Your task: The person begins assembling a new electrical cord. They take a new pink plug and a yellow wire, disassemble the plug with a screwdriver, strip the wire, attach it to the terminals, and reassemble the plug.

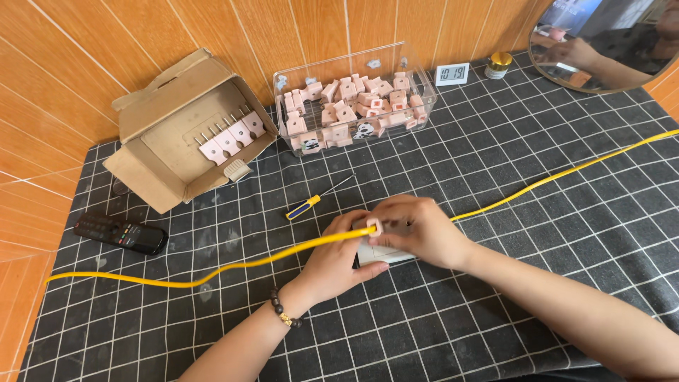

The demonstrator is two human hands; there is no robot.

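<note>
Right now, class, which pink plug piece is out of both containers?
The pink plug piece pinched between the person's hands over the yellow cable; the others lie in the clear plastic bin or the cardboard box.

A brown cardboard box [185,127] lies open on the counter [537,233]. Near it sit a black remote [121,234], a small screwdriver [313,201], a little clock [451,73] and a round mirror [605,42].

Premises: a home workbench used for small assembly work. Evidence beyond the hands: orange tiled wall [85,56], gridded black mat [495,212], clear bin [353,99] of pink plugs, carton [184,127] of finished pieces, screwdriver [311,203]. Domestic items: mirror [608,49], small clock [451,73], remote [120,233] far left.
</note>
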